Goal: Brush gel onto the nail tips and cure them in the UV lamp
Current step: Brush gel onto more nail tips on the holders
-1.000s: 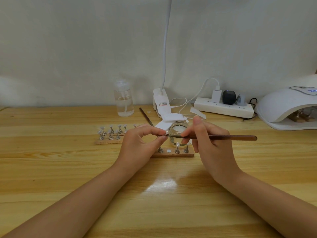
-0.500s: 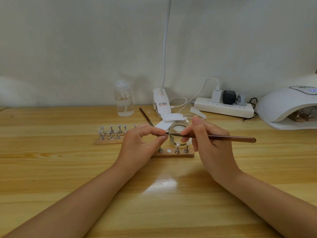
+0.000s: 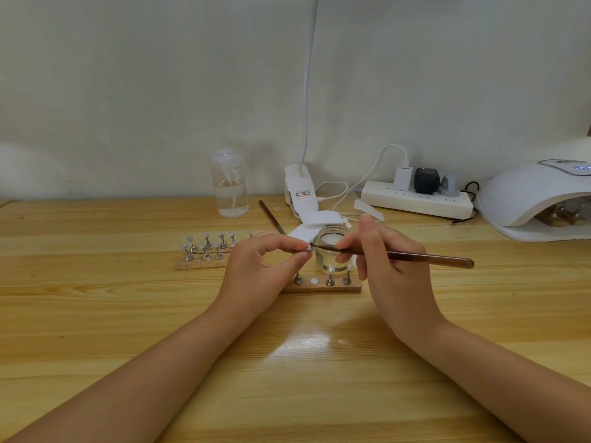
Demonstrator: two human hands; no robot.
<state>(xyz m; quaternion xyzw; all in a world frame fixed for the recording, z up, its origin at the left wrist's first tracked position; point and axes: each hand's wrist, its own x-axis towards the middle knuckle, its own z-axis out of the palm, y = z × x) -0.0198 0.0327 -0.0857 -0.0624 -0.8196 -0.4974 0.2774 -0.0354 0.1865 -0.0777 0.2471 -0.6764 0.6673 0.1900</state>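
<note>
My left hand [image 3: 262, 270] pinches a small white nail tip [image 3: 307, 247] between thumb and forefinger, above the near wooden holder strip [image 3: 319, 287]. My right hand [image 3: 387, 266] grips a brown-handled brush [image 3: 425, 258] like a pen, and its dark bristle end touches the nail tip. Behind the hands stands a small glass jar [image 3: 331, 247]. The near strip carries a few metal stands and one bare round magnet [image 3: 314, 281]. A second wooden strip [image 3: 204, 262] to the left holds several stands with nail tips. The white UV lamp [image 3: 540, 199] sits at the far right.
A clear pump bottle [image 3: 230, 187] stands at the back by the wall. A white clip lamp base [image 3: 300, 193], white pads [image 3: 321, 218] and a second brush [image 3: 271, 217] lie behind the jar. A white power strip [image 3: 415, 203] with plugs runs along the wall.
The brush has tilted a little, its handle end lower, and its tip has stroked slightly across the pinched nail tip. Both hands stay in place.
</note>
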